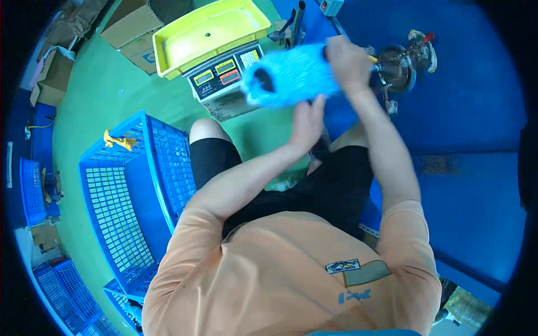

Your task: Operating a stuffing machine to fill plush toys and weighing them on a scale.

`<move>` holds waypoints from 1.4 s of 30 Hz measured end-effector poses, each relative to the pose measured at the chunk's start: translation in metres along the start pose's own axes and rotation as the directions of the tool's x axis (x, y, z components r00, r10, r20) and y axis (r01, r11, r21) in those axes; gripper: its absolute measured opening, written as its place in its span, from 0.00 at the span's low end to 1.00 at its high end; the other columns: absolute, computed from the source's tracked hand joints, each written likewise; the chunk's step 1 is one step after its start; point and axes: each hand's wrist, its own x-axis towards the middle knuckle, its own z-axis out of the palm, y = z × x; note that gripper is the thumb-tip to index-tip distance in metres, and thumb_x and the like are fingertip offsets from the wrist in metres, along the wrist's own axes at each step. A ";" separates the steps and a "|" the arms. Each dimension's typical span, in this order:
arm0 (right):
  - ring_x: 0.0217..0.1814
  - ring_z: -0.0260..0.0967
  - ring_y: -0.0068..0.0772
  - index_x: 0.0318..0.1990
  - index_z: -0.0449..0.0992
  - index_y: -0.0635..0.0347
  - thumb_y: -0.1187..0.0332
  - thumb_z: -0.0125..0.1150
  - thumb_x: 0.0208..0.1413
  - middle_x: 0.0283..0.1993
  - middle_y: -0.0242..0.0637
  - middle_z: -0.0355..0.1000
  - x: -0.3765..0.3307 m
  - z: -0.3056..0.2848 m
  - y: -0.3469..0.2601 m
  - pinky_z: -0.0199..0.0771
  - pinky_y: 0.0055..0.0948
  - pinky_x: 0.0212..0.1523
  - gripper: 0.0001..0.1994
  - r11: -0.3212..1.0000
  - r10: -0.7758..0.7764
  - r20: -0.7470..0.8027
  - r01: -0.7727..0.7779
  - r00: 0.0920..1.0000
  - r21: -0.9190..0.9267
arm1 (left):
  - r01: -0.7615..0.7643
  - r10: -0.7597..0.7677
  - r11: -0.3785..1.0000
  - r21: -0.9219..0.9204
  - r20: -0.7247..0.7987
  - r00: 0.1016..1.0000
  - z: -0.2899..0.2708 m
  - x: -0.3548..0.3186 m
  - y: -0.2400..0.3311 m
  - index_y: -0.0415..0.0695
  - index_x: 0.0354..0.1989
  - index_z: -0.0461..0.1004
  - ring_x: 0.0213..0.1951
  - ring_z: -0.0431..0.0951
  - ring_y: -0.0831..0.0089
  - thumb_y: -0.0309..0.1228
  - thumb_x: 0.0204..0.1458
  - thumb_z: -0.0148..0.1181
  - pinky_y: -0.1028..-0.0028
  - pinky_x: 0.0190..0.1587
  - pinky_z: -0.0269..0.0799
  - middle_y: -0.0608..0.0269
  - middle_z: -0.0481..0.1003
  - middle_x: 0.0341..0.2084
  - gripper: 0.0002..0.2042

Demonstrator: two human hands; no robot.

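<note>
A light-blue, crinkled plastic bag (300,75) is held up in front of me, over the edge of the scale and the blue bench. Dark patches show at both its ends, and motion blurs its outline. My right hand (348,64) is closed on its right end. Below it, my left hand (309,120) pinches the lower edge with thumb and fingers. Just left of the bag stands a counting scale (216,78) with small display windows, and a yellow tray (213,33) rests on top of it. Whatever the bag contains cannot be made out.
A tall blue plastic crate (120,215) stands by my left leg, a yellow cloth (119,140) on its rim. A cardboard box (130,33) sits behind the scale. On the blue bench (471,112) to my right is a metal fixture (397,67) with a red-tipped handle.
</note>
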 end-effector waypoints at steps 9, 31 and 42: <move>0.19 0.73 0.46 0.27 0.74 0.51 0.56 0.57 0.62 0.18 0.38 0.75 -0.010 0.012 0.033 0.70 0.41 0.20 0.14 0.977 0.213 -0.069 -0.213 0.975 0.014 | 0.012 -0.023 0.984 0.179 0.058 0.998 0.026 -0.001 -0.021 0.34 0.23 0.70 0.19 0.63 0.60 0.40 0.66 0.50 0.57 0.27 0.63 0.51 0.68 0.16 0.22; 0.20 0.71 0.46 0.31 0.76 0.53 0.58 0.58 0.62 0.22 0.37 0.76 0.008 -0.002 -0.040 0.66 0.41 0.22 0.12 0.922 0.225 0.028 -0.222 0.974 0.317 | 0.048 -0.047 0.992 0.117 -0.013 0.999 -0.059 -0.023 0.002 0.41 0.23 0.66 0.16 0.59 0.74 0.38 0.68 0.49 0.69 0.21 0.58 0.66 0.64 0.14 0.20; 0.33 0.72 0.48 0.40 0.77 0.54 0.56 0.50 0.68 0.31 0.39 0.76 0.020 0.005 -0.040 0.69 0.43 0.35 0.14 0.776 0.119 0.006 -0.097 0.993 0.624 | 0.262 -0.405 0.877 -0.403 -0.325 0.855 -0.191 -0.017 0.065 0.49 0.31 0.65 0.16 0.59 0.81 0.42 0.67 0.51 0.78 0.18 0.57 0.71 0.63 0.17 0.14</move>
